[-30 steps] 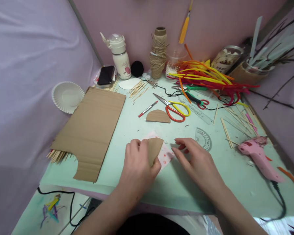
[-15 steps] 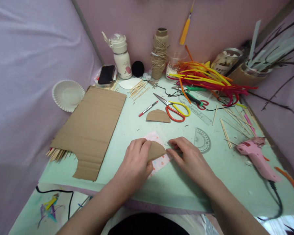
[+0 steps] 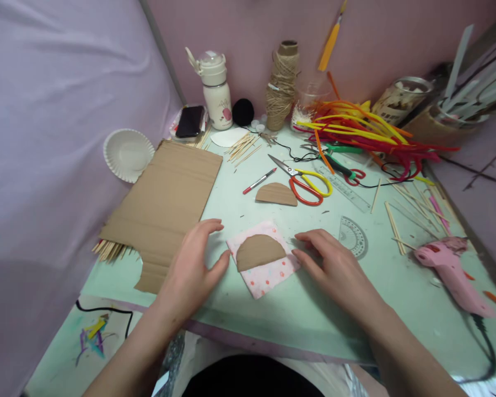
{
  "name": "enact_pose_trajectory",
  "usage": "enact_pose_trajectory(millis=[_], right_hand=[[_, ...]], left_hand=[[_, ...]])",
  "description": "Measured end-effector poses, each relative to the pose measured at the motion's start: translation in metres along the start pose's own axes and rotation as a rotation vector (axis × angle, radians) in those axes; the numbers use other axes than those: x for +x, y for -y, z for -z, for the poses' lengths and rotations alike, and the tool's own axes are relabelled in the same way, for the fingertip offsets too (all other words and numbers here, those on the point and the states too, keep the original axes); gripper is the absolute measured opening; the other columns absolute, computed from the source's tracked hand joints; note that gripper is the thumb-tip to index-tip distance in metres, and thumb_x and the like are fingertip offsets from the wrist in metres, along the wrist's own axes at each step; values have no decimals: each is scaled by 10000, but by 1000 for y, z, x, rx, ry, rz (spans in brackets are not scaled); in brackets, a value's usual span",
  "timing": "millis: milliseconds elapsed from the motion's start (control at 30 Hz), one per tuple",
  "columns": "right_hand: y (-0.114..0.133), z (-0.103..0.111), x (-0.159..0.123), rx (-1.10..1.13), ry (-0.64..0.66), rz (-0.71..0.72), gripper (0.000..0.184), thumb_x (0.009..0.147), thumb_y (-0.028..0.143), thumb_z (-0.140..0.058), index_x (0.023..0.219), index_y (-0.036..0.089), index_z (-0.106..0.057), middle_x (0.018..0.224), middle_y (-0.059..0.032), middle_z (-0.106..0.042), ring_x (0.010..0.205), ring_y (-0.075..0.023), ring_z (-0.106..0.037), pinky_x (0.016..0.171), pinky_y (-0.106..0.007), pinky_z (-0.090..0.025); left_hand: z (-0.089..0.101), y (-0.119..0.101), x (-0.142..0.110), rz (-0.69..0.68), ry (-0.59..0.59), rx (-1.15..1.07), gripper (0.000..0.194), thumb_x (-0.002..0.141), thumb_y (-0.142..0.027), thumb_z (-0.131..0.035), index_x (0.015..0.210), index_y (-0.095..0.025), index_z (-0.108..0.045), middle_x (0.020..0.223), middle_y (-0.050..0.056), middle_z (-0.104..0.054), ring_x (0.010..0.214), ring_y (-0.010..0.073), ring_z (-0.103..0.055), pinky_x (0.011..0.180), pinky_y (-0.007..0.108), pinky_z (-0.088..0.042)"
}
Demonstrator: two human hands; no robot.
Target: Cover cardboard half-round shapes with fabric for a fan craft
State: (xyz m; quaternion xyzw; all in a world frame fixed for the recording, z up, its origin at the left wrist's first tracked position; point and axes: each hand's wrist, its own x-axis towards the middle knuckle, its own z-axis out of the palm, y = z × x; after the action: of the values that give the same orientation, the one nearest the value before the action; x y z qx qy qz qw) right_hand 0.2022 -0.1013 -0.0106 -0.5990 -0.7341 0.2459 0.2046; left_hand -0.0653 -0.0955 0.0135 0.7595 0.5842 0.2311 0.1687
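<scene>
A half-round piece of cardboard (image 3: 261,252) lies flat on a pink patterned cloth (image 3: 268,281), a folded-looking square on the table. My left hand (image 3: 198,256) hovers to the left of the cloth, thumb and fingers apart, holding nothing. On the cloth's right side is my right hand (image 3: 324,259), its fingers parted and the thumb tip at or very near the cloth's corner. Behind them rests a second cardboard half-round (image 3: 276,194), beside scissors (image 3: 306,184) with red and yellow handles and a red-tipped pen (image 3: 259,181).
A large cardboard sheet (image 3: 169,187) covers the left side, by a paper bowl (image 3: 129,155). To the right are a protractor (image 3: 352,237) and a pink glue gun (image 3: 450,273) with its cord. Twine (image 3: 281,88), a bottle (image 3: 217,94) and pipe cleaners (image 3: 359,129) stand or lie behind.
My left hand has let go of the cardboard half-round and moved left, fingers spreading. The half-round now lies uncovered on the cloth. The whole view has shifted slightly.
</scene>
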Motion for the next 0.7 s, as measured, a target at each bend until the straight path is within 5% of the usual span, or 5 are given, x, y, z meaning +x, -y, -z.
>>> enact_pose_trajectory(millis=[100,267,433,700], right_hand=[[11,9,5,-23,36,164,203,941,298,-533,1120,211,-572,1109,-91,-628,1037,-253,-594,880,-422,-500],[30,1,31,19,229,430,444,852,203,-642,1278,214,-515,1318,-116,-574,1251,-281,-492,1032,-478,-426],[29,-11,43,109,308,452,490,816,132,-626,1284,224,-513,1263,-103,-606,1199,-260,-526,1019,-474,-436],[27,-8,41,128,358,446,513,772,70,-570,1260,222,-522,1220,-88,-614,1164,-238,-538,1014,-441,-436]], left_hand=[[-8,-4,-14,0,-18,-16,309,840,-197,-582,1137,-224,-500,1169,81,-625,1119,244,-588,972,430,-478],[-39,-14,-27,53,39,-54,517,801,-194,-645,1265,-241,-422,1225,99,-575,1199,291,-508,1015,500,-401],[-43,-12,-28,86,150,-62,639,786,-167,-667,1337,-251,-355,1290,100,-549,1259,300,-442,1009,515,-373],[-41,-9,-31,61,163,-46,643,792,-170,-664,1348,-232,-347,1334,109,-531,1289,297,-420,1026,492,-359]])
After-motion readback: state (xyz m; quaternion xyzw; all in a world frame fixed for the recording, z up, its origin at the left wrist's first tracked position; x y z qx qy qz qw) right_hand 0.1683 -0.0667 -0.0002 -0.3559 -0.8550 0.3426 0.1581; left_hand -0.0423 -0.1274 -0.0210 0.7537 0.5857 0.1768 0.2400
